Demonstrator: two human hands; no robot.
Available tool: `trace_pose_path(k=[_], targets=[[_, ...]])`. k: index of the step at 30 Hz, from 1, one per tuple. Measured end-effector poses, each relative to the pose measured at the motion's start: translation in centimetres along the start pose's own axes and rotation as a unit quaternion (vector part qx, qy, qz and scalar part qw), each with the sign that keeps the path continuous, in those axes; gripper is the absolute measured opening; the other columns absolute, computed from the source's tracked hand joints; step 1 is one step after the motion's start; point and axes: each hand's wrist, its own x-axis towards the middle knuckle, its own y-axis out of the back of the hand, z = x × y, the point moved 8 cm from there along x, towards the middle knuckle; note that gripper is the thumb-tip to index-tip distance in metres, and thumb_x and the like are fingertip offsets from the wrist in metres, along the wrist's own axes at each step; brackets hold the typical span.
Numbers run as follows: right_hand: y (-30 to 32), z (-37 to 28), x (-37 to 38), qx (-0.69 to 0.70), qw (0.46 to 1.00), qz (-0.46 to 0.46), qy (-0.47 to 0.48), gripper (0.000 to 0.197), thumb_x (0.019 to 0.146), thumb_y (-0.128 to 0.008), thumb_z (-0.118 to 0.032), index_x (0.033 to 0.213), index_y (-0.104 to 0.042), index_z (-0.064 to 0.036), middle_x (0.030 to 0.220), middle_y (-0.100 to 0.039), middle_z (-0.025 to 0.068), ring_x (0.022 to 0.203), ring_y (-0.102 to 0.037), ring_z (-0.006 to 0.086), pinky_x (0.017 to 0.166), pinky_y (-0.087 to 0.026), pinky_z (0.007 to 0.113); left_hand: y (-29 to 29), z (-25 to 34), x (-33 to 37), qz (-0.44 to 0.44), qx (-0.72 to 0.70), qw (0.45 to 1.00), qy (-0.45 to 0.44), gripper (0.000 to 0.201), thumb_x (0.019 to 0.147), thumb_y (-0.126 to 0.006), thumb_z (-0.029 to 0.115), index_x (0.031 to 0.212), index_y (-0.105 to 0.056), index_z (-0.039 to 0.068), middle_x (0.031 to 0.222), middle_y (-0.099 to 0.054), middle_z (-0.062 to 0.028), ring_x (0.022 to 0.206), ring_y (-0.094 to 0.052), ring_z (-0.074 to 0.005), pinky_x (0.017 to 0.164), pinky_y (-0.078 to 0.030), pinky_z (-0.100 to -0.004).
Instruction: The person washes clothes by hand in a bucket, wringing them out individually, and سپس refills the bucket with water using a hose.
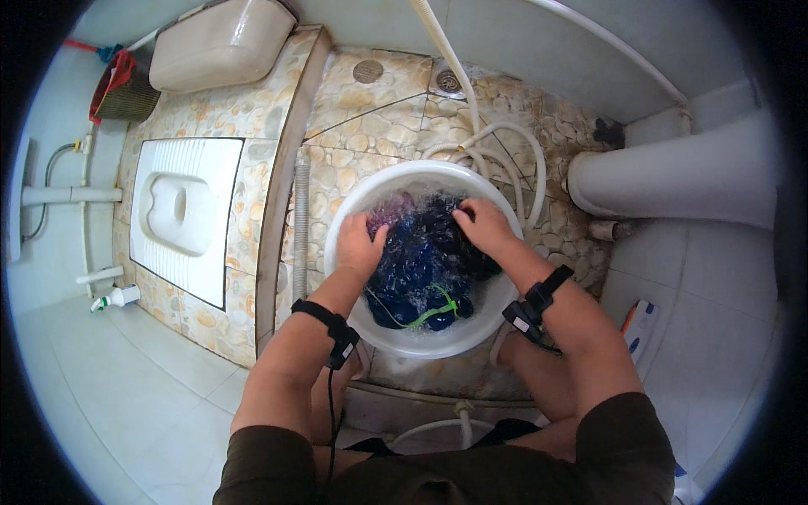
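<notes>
A white round basin holds water and wet dark blue clothes, with a purplish piece of cloth at the far left. A bright green cord lies across the clothes near the front. My left hand is at the basin's left side, against the wet clothes, its thumb spread from the fingers. On the far right side, my right hand bends its fingers and thumb onto a dark garment. The water looks stirred and bubbly around the cloth.
A pale hose coils behind the basin, near a floor drain. Left, beyond a raised edge, is a squat toilet. A white pedestal stands at the right. A spray bottle lies at the far left.
</notes>
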Motion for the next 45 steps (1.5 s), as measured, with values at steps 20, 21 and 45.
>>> trace_pose_path(k=[20,21,45], targets=[[3.4,-6.0,-9.5,0.561,0.807,-0.181,-0.019,0.03,0.076,-0.051,-0.023,0.096,-0.055,-0.0008,0.086,-0.059,0.0085,0.074,-0.057,0.0167,0.069,-0.046,0.029,1.7,8.4,-10.9,-0.339,-0.391,0.853,-0.061,0.025,0.069,-0.063,0.011,0.09,-0.057,0.0,0.081,-0.058,-0.0019,0.072,-0.052,-0.0085,0.066,-0.042,-0.0227],[2.9,-5.2,-9.8,0.548,0.813,-0.195,-0.035,0.031,0.074,-0.053,-0.022,0.096,-0.054,0.0003,0.084,-0.06,0.0076,0.073,-0.057,0.0172,0.069,-0.045,0.028,1.2,7.8,-10.7,-0.362,-0.367,0.855,-0.058,0.027,0.067,-0.065,0.012,0.09,-0.057,0.001,0.08,-0.059,-0.0023,0.073,-0.052,-0.0085,0.068,-0.042,-0.0225],[-4.2,0.7,-0.4,-0.285,0.957,0.017,0.047,0.039,0.073,-0.05,-0.026,0.109,-0.046,-0.0112,0.114,-0.04,0.0122,0.109,-0.033,0.0321,0.085,-0.03,0.05,-6.0,2.3,0.3,-0.165,0.251,0.943,-0.141,0.04,0.072,-0.055,0.029,0.107,-0.05,0.01,0.109,-0.049,-0.0135,0.098,-0.048,-0.0277,0.083,-0.037,-0.0385]])
